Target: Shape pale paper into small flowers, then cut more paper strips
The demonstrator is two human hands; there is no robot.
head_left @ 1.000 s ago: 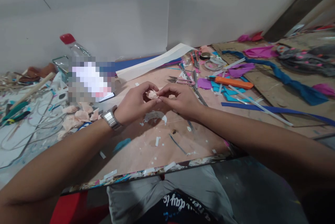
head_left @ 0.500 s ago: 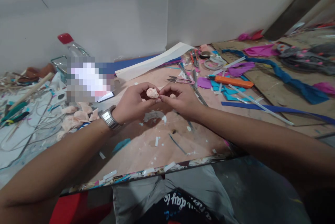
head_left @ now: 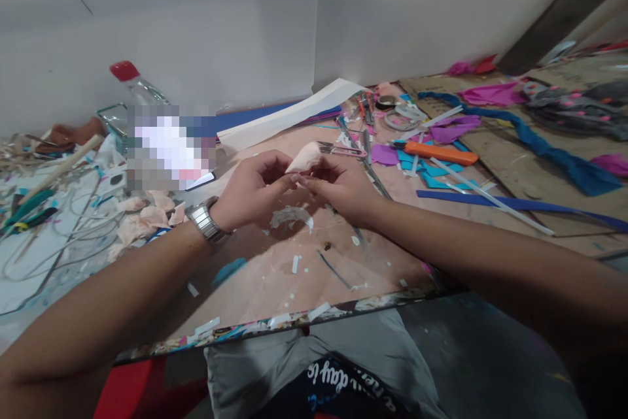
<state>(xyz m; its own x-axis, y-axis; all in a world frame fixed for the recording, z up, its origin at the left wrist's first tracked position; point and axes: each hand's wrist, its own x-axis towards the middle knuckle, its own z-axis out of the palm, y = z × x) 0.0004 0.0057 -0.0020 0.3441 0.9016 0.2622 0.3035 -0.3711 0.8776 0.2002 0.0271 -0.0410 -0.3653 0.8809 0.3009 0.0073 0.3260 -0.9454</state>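
Observation:
A small peach paper rose [head_left: 305,156] is held between both my hands above the middle of the table; a broad, smooth petal of it faces up. My left hand [head_left: 258,187], with a metal watch on the wrist, pinches it from the left between thumb and fingers. From the right, my right hand [head_left: 343,187] grips its lower end, thumb beside the left thumb. The fingertips hide the base. Just behind the right hand lie pink-handled thread snips [head_left: 346,150]. Loose peach paper petals [head_left: 150,216] are heaped left of my left wrist.
An orange utility knife [head_left: 441,153] lies on the right among blue and purple paper scraps. A long white paper strip [head_left: 294,118] sits at the back. Green-handled pliers [head_left: 29,213] and tangled wire are at far left, near a blurred phone-like screen [head_left: 169,148].
The rose has been turned in my fingers: its spiral top faced me before, and now a wide petal points up and right. My right fingers have shifted slightly; my left hand has barely moved.

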